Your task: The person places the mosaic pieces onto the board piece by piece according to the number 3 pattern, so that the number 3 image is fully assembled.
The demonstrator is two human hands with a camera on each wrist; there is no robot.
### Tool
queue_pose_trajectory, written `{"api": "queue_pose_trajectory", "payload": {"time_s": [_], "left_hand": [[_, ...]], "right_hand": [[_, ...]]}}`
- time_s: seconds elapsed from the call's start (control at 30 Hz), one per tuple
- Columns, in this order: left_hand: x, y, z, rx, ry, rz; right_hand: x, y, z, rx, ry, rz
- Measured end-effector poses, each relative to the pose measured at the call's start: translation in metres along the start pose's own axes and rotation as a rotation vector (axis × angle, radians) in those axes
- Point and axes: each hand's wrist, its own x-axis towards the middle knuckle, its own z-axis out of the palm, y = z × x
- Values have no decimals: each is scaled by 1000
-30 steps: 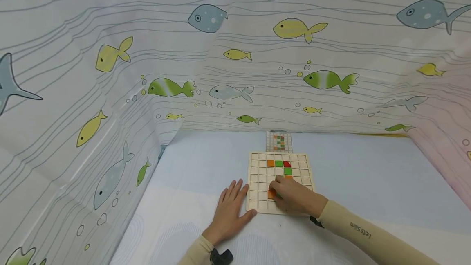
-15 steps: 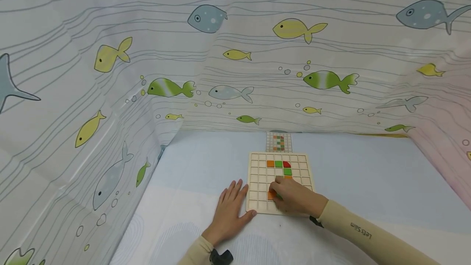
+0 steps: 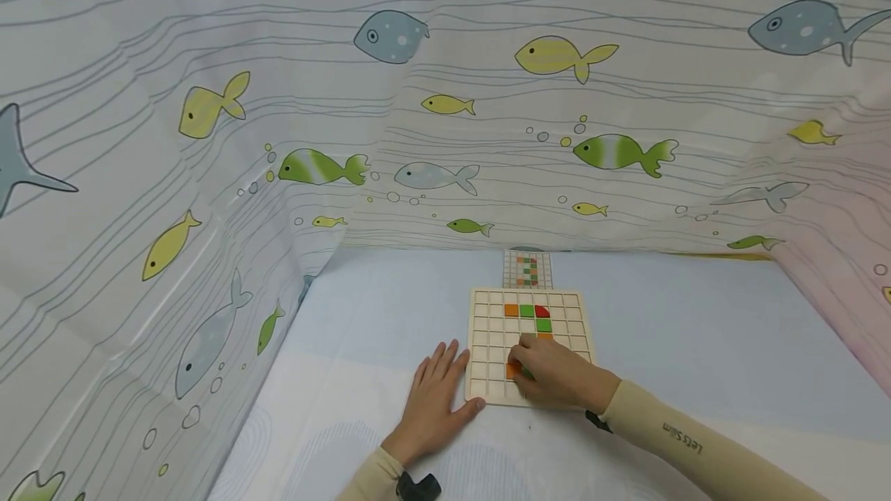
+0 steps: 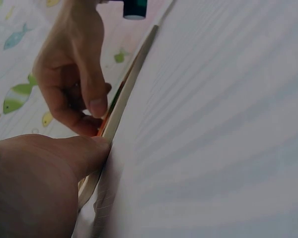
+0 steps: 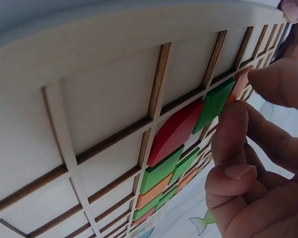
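A square wooden grid board [image 3: 487, 346] lies flat on the table, with orange, green and red tiles set in some cells. My right hand [image 3: 560, 369] is over its lower middle. In the right wrist view, thumb and forefinger pinch an orange tile [image 5: 240, 83] at the grid, beside a green tile [image 5: 213, 105] and a round-edged red tile [image 5: 176, 130]. The right hand hides part of the pattern in the head view. My left hand [image 3: 433, 408] rests on the table at the board's left side, fingers spread, its thumb touching the lower left corner.
Behind the board lies a smaller card [image 3: 511, 273] printed with a grid and coloured squares. A fish-print curtain [image 3: 487, 138] surrounds the pale table [image 3: 682, 346] at the back and sides.
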Motion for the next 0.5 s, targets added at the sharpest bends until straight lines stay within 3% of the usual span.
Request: {"api": "queue_pose_trajectory", "payload": {"time_s": [0.5], "left_hand": [[0, 0, 0, 0, 14, 14]], "right_hand": [[1, 1, 3, -20, 24, -6]]}}
